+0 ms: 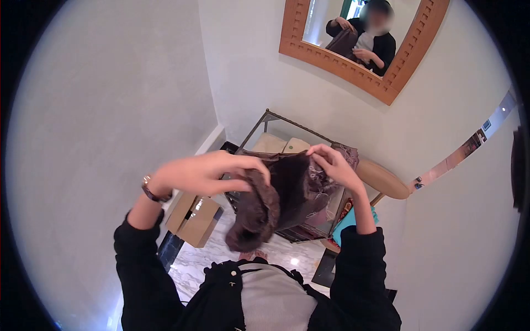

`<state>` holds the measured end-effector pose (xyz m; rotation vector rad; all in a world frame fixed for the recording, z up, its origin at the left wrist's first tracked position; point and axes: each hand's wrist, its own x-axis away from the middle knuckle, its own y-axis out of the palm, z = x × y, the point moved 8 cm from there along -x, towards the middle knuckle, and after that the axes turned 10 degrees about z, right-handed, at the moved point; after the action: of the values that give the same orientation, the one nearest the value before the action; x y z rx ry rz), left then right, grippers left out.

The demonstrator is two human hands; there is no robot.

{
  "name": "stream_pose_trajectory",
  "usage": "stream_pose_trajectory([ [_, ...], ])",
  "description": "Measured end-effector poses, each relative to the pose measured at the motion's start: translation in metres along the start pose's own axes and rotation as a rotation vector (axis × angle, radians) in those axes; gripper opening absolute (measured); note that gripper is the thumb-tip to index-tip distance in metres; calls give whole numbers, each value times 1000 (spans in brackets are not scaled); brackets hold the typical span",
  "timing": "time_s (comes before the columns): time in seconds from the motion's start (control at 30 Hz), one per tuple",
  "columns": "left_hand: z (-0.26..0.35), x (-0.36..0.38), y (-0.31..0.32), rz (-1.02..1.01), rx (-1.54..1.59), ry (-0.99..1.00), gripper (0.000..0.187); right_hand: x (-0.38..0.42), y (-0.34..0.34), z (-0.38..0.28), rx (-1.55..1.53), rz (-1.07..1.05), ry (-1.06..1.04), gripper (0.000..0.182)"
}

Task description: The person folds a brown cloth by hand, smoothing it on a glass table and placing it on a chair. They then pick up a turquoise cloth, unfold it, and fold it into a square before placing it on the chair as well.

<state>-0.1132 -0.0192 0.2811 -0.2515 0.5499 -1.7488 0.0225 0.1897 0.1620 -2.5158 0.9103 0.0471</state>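
A dark brown, shiny cloth [292,190] with a lighter swirling pattern hangs in folds between my two hands; its exact kind I cannot make out. My left hand [207,172], with a bracelet or watch at the wrist, is closed on a bunched edge that droops toward my body. On the other side, my right hand [335,166] pinches the cloth's upper edge between thumb and fingers. Below and behind the cloth stands a glass-topped table with a dark metal frame [309,128], partly covered by it.
Pale folded items [276,144] lie on the table. A cardboard box [196,222] stands at its left on the marble floor [193,270]. A tan oval pad [383,179] and a turquoise item [349,222] are at the right. A wood-framed mirror [339,76] hangs on the wall.
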Motion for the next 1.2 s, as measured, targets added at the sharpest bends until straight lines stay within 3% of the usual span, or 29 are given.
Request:
stream_pose_trajectory([
  [0.13,10,-28,33,189,-551,250,27,14,33,-64,-159,-2,-24,18],
  [0.17,7,-33,40,194,-579,180,23,20,35,-75,-194,12,-34,19],
  [0.27,13,-41,47,409,-620,325,22,32,34,-94,-230,47,-88,21],
  [0.4,10,-44,43,552,-511,257,24,46,27,-107,-304,15,4,42],
  [0.5,12,-44,40,605,-448,284,26,59,32,-118,-277,-99,-132,57],
  [0.6,0,-48,38,595,-352,253,26,66,39,-133,-86,-33,-268,65],
  [0.7,-18,-54,38,534,-1,186,28,66,34,-126,-65,-35,-200,68],
  [0.8,-17,-52,39,461,88,232,35,68,24,-125,-87,-40,-173,67],
  [0.9,-9,-45,38,469,-188,324,35,73,12,-134,-73,44,-210,66],
  [1.0,-13,-41,49,325,-164,413,36,79,-5,-139,-59,170,-254,66],
  [1.13,-59,-34,90,-39,-151,95,46,89,-37,-148,-96,374,-347,66],
  [1.17,-75,-27,98,22,-182,141,51,94,-49,-141,-124,424,-327,66],
  [1.2,-98,-23,114,-133,-313,72,49,101,-63,-138,-155,493,-340,65],
])
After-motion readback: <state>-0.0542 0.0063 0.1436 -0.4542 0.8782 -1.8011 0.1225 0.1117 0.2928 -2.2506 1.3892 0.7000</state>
